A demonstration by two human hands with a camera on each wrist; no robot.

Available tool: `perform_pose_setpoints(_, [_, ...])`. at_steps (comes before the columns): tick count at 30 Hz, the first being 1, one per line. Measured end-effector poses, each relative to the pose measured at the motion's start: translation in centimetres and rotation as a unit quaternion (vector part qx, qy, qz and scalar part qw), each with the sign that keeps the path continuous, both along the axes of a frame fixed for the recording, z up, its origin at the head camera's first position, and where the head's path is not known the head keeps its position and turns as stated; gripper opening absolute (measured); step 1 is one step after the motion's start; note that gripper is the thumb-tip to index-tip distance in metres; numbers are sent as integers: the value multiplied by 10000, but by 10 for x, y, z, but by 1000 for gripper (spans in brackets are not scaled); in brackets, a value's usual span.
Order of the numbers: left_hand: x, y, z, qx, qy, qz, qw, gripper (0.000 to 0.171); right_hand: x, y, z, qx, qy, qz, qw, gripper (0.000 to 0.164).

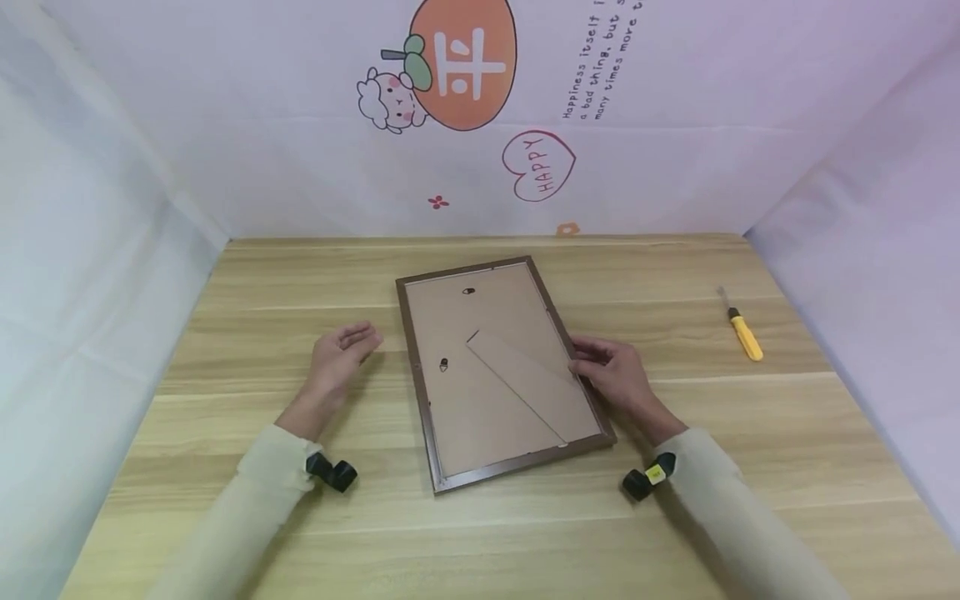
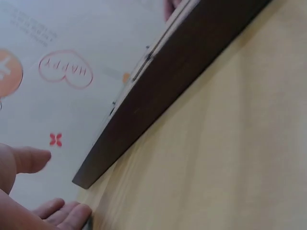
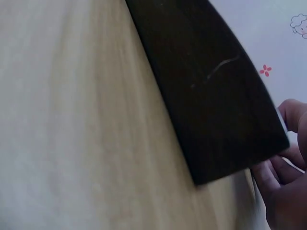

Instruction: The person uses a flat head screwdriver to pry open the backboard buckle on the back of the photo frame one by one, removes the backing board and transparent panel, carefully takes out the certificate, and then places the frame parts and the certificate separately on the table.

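A picture frame [image 1: 513,379] lies face down on the wooden table, its brown backing board and dark border showing. Two small dark hangers and a cut-out stand flap mark the backing. My right hand [image 1: 617,373] grips the right edge, thumb over the border and fingers lower at the side. In the right wrist view the dark frame side [image 3: 211,100] slants past the table, with the fingers at its end. To the left of the frame, my left hand [image 1: 339,354] is held apart from it, fingers loosely bent and nothing in them.
A screwdriver [image 1: 746,335] with a yellow handle lies on the right side of the table [image 1: 757,467]. White cloth walls [image 1: 300,167] stand at the back and both sides; the back one carries cartoon prints and lettering.
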State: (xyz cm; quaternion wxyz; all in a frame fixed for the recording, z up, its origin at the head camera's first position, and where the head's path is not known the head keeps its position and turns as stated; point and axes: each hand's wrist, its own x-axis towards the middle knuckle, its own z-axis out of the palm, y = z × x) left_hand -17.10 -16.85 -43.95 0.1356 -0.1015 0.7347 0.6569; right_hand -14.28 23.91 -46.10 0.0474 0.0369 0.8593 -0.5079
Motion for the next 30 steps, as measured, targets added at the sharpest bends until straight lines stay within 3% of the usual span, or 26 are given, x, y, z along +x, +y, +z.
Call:
perform_pose_setpoints(5, [-16, -5, 1, 157, 211, 108, 9996, 59, -5, 4, 0, 76, 120, 366, 9992, 43])
perform_pose_setpoints(10, [-30, -4, 1, -76, 493, 66, 9987, 59, -9, 6, 2, -48, 151, 753, 9970, 42])
perform_pose_setpoints(16, [-41, 0, -2, -255, 149, -372, 9989, 54, -13, 9, 3, -68, 60, 1064, 9943, 41])
perform_pose_setpoints(20, [-44, -1, -7, -423, 73, -824, 9957, 51, -16, 11, 2, -85, -25, 1225, 9924, 41])
perform_pose_setpoints(25, [-42, 0, -10, -1050, 747, -1343, 9825, 44, -17, 15, 2, -162, -132, 1282, 9915, 42])
perform_pose_setpoints(27, [-40, 1, -11, -1166, 880, -1314, 9805, 40, -18, 16, 1, -212, -178, 1235, 9920, 42])
perform_pose_setpoints(30, [-34, 2, -12, -1121, 838, -1064, 9844, 37, -18, 18, 0, -324, -230, 1164, 9924, 44])
